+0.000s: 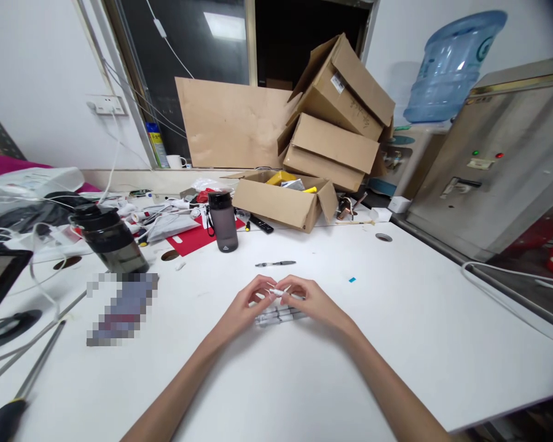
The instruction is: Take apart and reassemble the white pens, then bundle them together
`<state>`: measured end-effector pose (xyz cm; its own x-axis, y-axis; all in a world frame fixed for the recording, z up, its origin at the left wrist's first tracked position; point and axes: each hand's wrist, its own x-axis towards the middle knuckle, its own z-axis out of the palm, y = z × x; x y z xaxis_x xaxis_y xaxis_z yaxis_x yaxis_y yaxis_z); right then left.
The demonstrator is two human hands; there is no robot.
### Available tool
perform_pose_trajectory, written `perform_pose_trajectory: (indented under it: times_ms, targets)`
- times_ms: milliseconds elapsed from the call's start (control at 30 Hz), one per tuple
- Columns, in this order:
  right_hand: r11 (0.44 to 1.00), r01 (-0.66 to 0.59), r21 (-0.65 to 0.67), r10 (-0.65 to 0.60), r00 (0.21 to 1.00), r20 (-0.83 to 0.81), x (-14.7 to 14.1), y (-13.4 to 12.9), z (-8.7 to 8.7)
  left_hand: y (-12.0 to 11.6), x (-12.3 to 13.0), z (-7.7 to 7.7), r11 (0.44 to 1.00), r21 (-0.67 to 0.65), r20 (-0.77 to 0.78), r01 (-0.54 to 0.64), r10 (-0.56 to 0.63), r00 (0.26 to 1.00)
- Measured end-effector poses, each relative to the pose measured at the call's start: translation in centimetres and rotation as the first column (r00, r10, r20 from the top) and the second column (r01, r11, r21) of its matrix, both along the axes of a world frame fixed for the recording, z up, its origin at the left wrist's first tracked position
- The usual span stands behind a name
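My left hand (pixel 249 302) and my right hand (pixel 306 299) meet over the white table (pixel 396 319), fingertips pinching a small white pen-like piece (pixel 277 292) between them. Just under the hands lie a few grey-white pens (pixel 279 316) side by side on the table. A single dark pen (pixel 275 264) lies alone a little farther away, apart from both hands.
A dark water bottle (pixel 223 221) and a larger dark jar (pixel 109 239) stand at left-centre. An open cardboard box (pixel 283 199) with stacked boxes (pixel 338 116) behind it fills the back. Cables and clutter crowd the far left; a screwdriver (pixel 13 408) lies near the front-left edge. A small blue scrap (pixel 351 280) lies to the right.
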<state>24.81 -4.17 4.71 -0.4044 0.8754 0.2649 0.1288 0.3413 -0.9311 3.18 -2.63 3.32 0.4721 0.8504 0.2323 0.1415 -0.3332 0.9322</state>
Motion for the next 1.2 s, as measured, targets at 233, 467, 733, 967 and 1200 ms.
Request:
perform_pose_trajectory:
  times_ms: [233,467,733,967,1200]
  targets:
    - [0.997,-0.007,-0.082,0.007,1.0,-0.005,0.1,0.1,-0.3,0.2,-0.3,0.0,0.997,0.053,-0.034,-0.056,0.058,0.998]
    - [0.984,0.151,-0.098,-0.153,0.988,-0.021,1.4,0.9,-0.9,1.0,-0.9,0.1,0.987,-0.025,0.108,-0.161,0.163,0.981]
    - [0.965,0.261,0.019,-0.258,0.962,-0.084,2.4,2.0,-0.9,1.2,-1.1,0.6,0.967,-0.108,0.138,-0.231,0.244,0.96]
    - [0.968,0.248,0.045,-0.246,0.969,-0.029,2.5,2.0,-0.8,1.5,-1.8,0.7,0.979,-0.073,0.09,-0.188,0.194,0.977]
    - [0.985,0.171,0.016,-0.171,0.976,0.137,3.2,2.0,-1.9,1.5,-3.4,0.5,0.996,0.071,-0.254,-0.048,0.065,0.965]
